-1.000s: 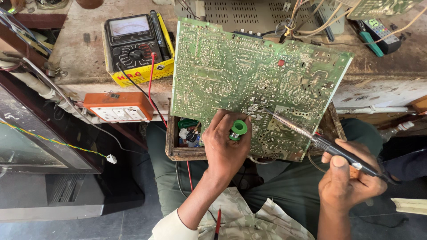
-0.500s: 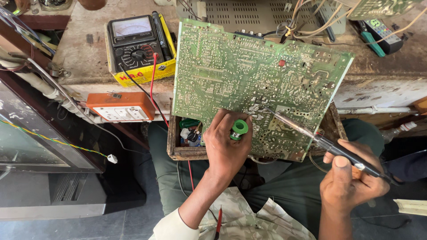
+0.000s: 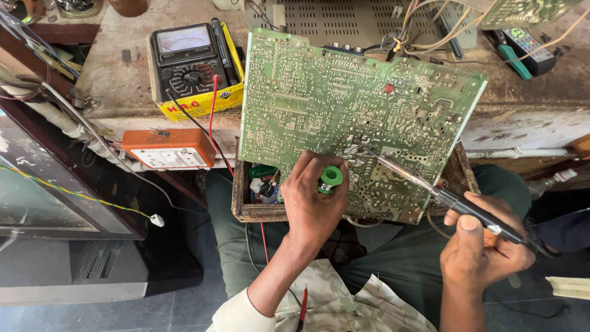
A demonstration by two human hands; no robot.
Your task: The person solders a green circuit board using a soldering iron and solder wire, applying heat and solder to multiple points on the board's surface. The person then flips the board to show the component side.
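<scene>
My left hand (image 3: 312, 206) grips a small green solder spool (image 3: 330, 179) against the large green circuit board (image 3: 356, 117), which is propped on the wooden tray (image 3: 243, 206) in my lap to face me. My right hand (image 3: 485, 246) holds the black-handled soldering iron (image 3: 430, 187) like a pen, tip on the joints.

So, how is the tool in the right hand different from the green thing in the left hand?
The soldering iron in the right hand is long, thin and dark, while the green spool in the left hand is short and round. The soldering iron lies slanted with its metal tip on the circuit board; the green spool shows one round end to the camera. Both meet over the board's lower middle.
</scene>
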